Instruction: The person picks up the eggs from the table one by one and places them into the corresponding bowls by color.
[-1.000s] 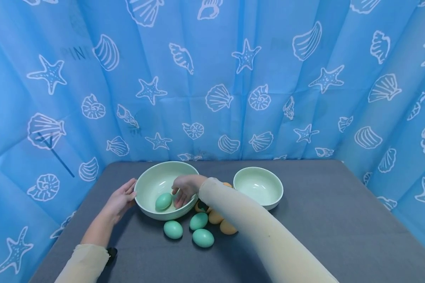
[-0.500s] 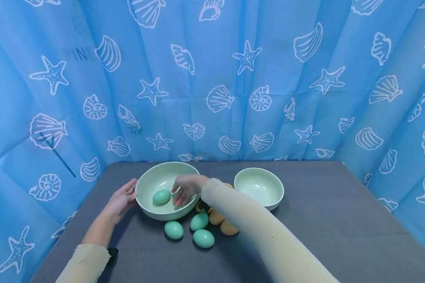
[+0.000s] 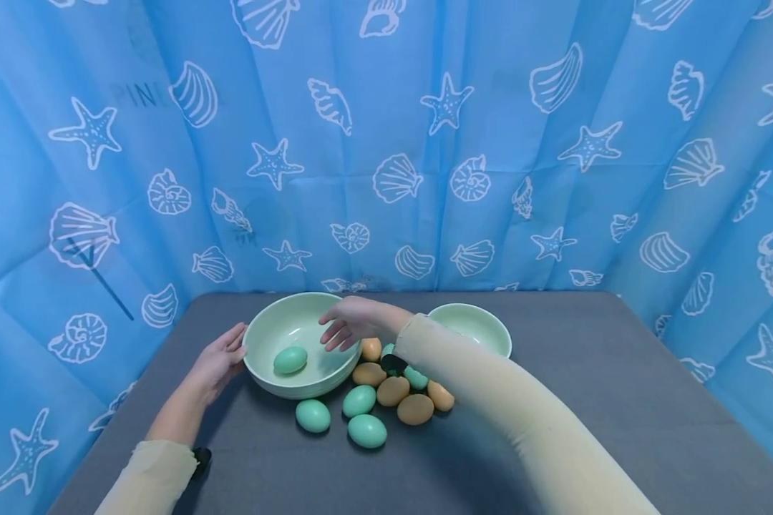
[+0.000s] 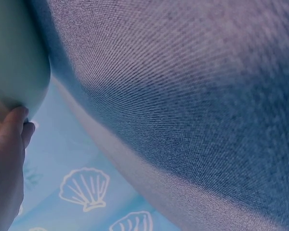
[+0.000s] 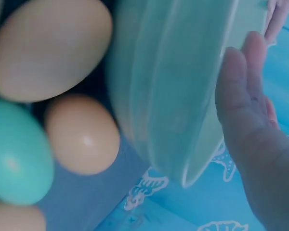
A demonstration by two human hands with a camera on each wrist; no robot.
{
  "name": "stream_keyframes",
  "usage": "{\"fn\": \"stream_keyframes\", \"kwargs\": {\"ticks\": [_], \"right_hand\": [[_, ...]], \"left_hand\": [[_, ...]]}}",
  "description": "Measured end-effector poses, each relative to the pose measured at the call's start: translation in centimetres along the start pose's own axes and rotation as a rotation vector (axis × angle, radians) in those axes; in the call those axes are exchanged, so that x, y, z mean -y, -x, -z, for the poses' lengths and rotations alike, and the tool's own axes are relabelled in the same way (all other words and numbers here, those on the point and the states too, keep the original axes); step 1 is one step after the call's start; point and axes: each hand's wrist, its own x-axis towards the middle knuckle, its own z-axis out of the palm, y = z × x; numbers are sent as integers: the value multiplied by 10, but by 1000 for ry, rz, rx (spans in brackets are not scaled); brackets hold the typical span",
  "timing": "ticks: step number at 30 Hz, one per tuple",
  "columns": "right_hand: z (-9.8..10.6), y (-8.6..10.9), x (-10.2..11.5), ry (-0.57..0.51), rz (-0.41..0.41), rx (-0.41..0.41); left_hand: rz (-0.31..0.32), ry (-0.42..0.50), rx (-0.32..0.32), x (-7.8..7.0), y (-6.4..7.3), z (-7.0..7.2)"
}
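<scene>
1. I see the right hand [image 3: 354, 320] above the large bowl's [image 3: 283, 315] right rim, fingers loose, holding nothing; the left hand [image 3: 217, 363] touches its left side, fingers fairly straight.
2. The grey table [image 3: 618, 386] stretches right; a blue curtain [image 3: 502, 143] bounds its far edge.
3. One green egg [image 3: 290, 360] lies inside; loose eggs [image 3: 393, 391] crowd right and near, by the small bowl [image 3: 482, 327].

So a dark grey cloth-covered table [image 3: 618, 400] is stretching across the lower frame; a big round pale-green bowl [image 3: 283, 322] is sitting left of centre, a smaller round pale-green bowl [image 3: 477, 325] right, loose smooth brown eggs [image 3: 415, 410] and teal eggs [image 3: 367, 431] crowding lower centre.
</scene>
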Motion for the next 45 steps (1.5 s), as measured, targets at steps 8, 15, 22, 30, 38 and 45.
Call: {"fn": "stream_keyframes", "kwargs": {"ticks": [8,15,22,30,38,45], "right_hand": [[14,27,-19,2,162,17],[19,43,-49,65,330,40],[23,58,-71,267,455,109],[22,73,-85,471,554,276],[21,74,-96,799,658,328],[17,74,-105,1187,745,232]], "left_hand": [[10,-37,-17,-2,1,3],[8,-24,0,-3,-1,2],[25,-13,6,-3,-3,2],[23,-29,-16,-1,-4,-1],[26,-21,-29,-1,-4,-2],[22,-20,-15,-2,-1,-3]]}}
